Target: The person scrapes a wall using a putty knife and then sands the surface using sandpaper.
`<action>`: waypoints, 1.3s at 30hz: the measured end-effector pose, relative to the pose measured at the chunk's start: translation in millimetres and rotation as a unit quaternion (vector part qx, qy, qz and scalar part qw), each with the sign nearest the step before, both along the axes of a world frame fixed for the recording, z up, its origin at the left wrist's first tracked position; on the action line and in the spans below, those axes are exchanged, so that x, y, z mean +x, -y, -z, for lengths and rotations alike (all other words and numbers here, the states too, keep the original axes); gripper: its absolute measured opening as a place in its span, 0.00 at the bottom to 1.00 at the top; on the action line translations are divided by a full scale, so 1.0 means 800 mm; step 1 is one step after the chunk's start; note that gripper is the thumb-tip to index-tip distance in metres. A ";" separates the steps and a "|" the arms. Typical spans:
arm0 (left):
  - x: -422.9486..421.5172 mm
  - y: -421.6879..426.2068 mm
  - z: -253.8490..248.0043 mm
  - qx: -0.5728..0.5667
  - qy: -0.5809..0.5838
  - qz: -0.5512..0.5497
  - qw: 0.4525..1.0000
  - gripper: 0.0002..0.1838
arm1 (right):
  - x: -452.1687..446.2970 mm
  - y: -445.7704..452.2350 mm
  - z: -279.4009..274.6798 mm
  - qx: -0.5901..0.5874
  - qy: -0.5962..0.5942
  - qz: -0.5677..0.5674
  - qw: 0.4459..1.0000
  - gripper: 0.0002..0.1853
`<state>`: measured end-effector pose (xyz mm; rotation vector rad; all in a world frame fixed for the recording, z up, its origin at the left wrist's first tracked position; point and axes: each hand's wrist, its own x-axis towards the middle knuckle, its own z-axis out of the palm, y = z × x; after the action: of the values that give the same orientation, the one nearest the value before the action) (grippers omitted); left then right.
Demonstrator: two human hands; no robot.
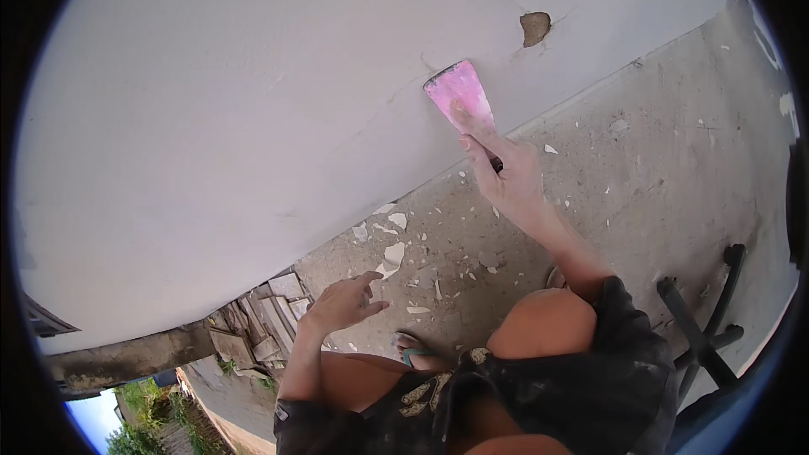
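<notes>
My right hand [516, 175] is closed around a pink scraper [462, 94], index finger laid along its broad face. The scraper's dark edge is at the white wall [253, 101], beside a thin crack; I cannot tell how firmly it touches. A brown patch [534, 29] of bare, chipped wall shows beyond the blade. My left hand [344, 302] hangs over the floor near my knee, fingers apart and holding nothing. Just past its fingertips lies a white paint flake [392, 258].
Several paint flakes and crumbs litter the concrete floor [590, 160]. Stacked tiles or boards [268, 312] lean near the wall at lower left. A black crossed-leg base [704, 337] stands at right. My sandalled foot [415, 352] is below me.
</notes>
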<state>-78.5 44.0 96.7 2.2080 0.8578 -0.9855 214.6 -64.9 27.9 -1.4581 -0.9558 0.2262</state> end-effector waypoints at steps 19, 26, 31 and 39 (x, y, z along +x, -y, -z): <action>0.007 0.000 -0.009 0.017 0.001 0.007 1.000 0.31 | 0.012 -0.009 -0.013 0.013 -0.002 0.004 1.000 0.24; 0.008 -0.001 -0.007 0.010 -0.012 0.005 1.000 0.30 | 0.011 -0.004 -0.011 -0.022 0.043 0.010 0.999 0.22; 0.008 -0.003 -0.005 0.018 0.015 -0.004 1.000 0.31 | 0.011 -0.006 0.005 0.010 0.003 -0.003 1.000 0.22; 0.008 -0.010 0.007 0.020 -0.003 0.007 1.000 0.31 | 0.023 -0.003 0.012 0.016 0.048 0.007 0.999 0.24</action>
<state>-72.3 52.1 91.1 2.2487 0.8735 -0.9892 233.2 -62.6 18.0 -1.4565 -1.0219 0.1310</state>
